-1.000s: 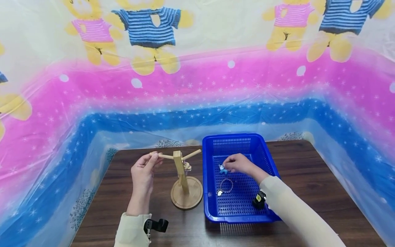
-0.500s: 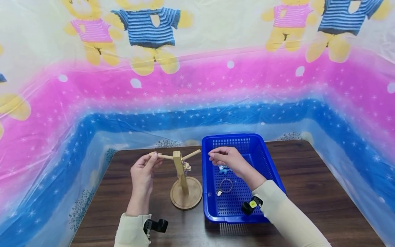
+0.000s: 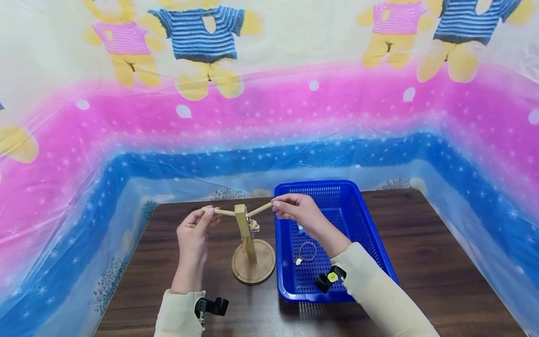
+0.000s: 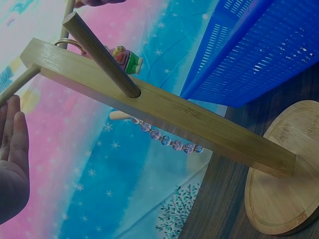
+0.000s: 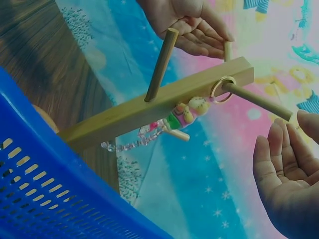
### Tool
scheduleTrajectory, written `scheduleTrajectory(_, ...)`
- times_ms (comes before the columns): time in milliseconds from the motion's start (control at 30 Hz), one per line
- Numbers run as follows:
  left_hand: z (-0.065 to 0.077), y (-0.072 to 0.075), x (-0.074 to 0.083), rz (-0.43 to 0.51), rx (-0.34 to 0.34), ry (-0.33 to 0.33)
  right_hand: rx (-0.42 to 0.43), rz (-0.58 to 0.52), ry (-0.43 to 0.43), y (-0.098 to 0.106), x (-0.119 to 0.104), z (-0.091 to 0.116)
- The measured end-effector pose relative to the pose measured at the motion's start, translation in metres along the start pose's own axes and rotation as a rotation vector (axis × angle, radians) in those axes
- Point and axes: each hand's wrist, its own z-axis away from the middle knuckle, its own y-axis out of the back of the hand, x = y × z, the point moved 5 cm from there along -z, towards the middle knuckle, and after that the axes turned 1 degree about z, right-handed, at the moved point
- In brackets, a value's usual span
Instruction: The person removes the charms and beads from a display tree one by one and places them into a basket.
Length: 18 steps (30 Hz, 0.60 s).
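Note:
A wooden stand (image 3: pixel 248 248) with a round base and several pegs stands upright left of the blue basket. My left hand (image 3: pixel 194 234) pinches the end of the left peg (image 3: pixel 225 212). At the right peg (image 3: pixel 260 208), my right hand (image 3: pixel 296 208) has its loosely bent fingers and thumb around the tip; nothing shows hanging from them. A metal ring (image 5: pixel 223 89) circles that peg near the post, with a colourful small figure (image 5: pixel 189 112) beside it. A beaded bracelet (image 4: pixel 167 141) hangs on a lower peg. In the basket lies a blue-and-white figure (image 3: pixel 301 228), partly hidden by my right hand.
The blue basket (image 3: pixel 283 281) stands close to the right of the stand. A bracelet with a white charm (image 3: pixel 299 261) lies inside it. Both are on a dark wooden table (image 3: pixel 429 262), with a printed cloth (image 3: pixel 269 112) hanging behind.
My right hand has let go of the blue-and-white figure in the basket. It has moved up and left to the tip of the right peg. The left hand keeps its place.

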Motion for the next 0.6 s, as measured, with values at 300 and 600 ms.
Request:
scheduleTrajectory(300,-0.0017,0.0010,0.0008,-0.029,0.008,0.007,-0.024,0.000,0.021,-0.0060,-0.0089,-0.0005)
scheduleTrajectory(600,-0.0034,-0.0001,0.0003,-0.004,0.002,0.024,-0.044,0.042,0.032,-0.0055,-0.0092,0.0004)
